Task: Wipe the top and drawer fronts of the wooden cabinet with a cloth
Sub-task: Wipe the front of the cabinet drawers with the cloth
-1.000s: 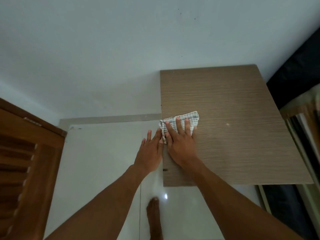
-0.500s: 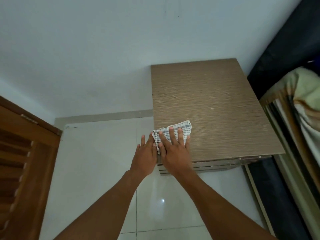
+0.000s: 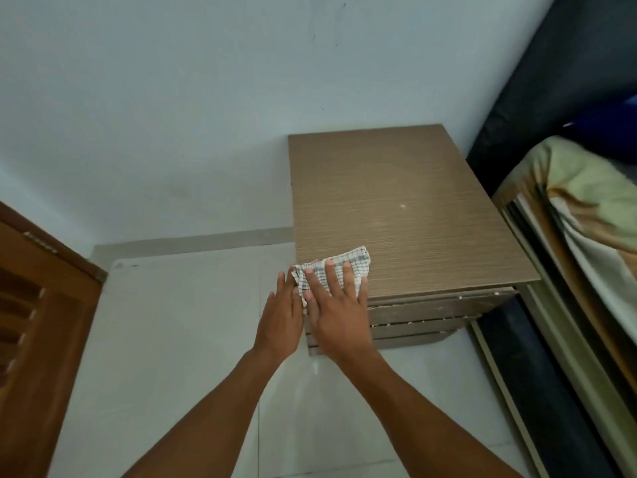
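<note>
Right hand (image 3: 339, 313) flat, fingers spread, pressing the checked cloth (image 3: 336, 267) on the near-left corner of the wooden cabinet (image 3: 403, 215) top; cloth's left edge hangs slightly past the cabinet's side. Left hand (image 3: 281, 317) open and flat just beside it, fingertips touching the cloth edge, gripping nothing. Drawer fronts (image 3: 424, 317) visible below the top's front edge; cabinet stands on a white tile floor (image 3: 179, 322) against the wall, bed (image 3: 586, 215) to the right, wooden door (image 3: 38, 322) at left.
</note>
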